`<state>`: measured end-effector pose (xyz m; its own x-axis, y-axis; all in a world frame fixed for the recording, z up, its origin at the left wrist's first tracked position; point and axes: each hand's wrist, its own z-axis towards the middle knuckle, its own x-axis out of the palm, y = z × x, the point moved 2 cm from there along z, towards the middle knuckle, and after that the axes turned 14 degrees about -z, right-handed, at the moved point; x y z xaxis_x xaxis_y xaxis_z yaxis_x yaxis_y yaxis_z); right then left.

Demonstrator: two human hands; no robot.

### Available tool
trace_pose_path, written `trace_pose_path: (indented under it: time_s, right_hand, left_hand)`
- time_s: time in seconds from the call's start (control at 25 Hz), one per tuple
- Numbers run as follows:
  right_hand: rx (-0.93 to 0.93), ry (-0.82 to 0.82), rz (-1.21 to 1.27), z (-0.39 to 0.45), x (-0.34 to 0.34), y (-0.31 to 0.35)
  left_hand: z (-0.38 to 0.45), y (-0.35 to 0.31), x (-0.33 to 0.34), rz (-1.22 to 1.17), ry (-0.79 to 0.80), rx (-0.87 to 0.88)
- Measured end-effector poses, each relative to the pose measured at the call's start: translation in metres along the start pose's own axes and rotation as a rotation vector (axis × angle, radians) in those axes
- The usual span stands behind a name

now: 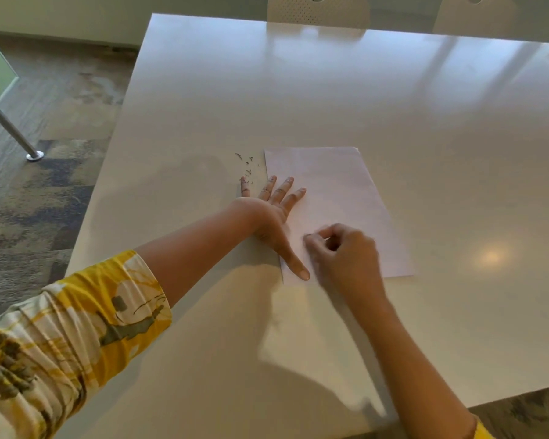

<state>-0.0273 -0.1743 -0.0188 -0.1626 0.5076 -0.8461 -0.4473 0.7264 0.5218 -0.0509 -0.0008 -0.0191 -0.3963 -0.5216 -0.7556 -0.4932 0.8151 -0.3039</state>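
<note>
left hand (pixel 274 217) lies flat, fingers spread, on the paper (pixel 339 191); right hand (pixel 346 251) curled, grip unclear.

My right hand (pixel 346 253) is smeared with blur, so I cannot tell whether its curled fingers (pixel 313 240) pinch the paper (pixel 339 185). My left hand (pixel 274 213) hides part of its left edge. The dark specks (pixel 247 167) beside it are too small to name. A chair (pixel 317 11) is cut off by the top edge.

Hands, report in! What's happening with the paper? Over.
Left hand flat, pressing paper. Right hand curled over it, blurred, grip unclear. Dark specks beside paper's corner, not blocking.
</note>
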Motion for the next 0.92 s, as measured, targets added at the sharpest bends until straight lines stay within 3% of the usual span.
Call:
trace_pose_path:
  time_s: [0.16,0.2,0.36,0.56,0.76,0.92]
  right_hand:
    - [0.252,-0.177,-0.146,0.028,-0.039,-0.048]
    - [0.223,-0.178,-0.128,0.024,-0.033,-0.037]
    - [-0.063,0.07,0.053,-0.004,0.009,0.01]
    - [0.192,-0.129,-0.068,0.026,-0.028,-0.034]
    - [-0.031,0.079,0.104,-0.007,0.017,0.016]
    - [0.259,-0.126,-0.082,0.029,-0.035,-0.044]
  left_hand:
    - [-0.004,-0.001,-0.003,-0.027,0.029,0.006]
    - [-0.004,-0.001,-0.003,-0.03,0.029,0.007]
    - [-0.002,-0.001,0.0,0.013,-0.003,-0.002]
    - [-0.003,-0.002,-0.003,-0.008,0.022,-0.002]
    - [-0.003,-0.002,-0.002,0.052,-0.01,-0.014]
    - [-0.007,-0.003,-0.004,0.052,0.004,-0.025]
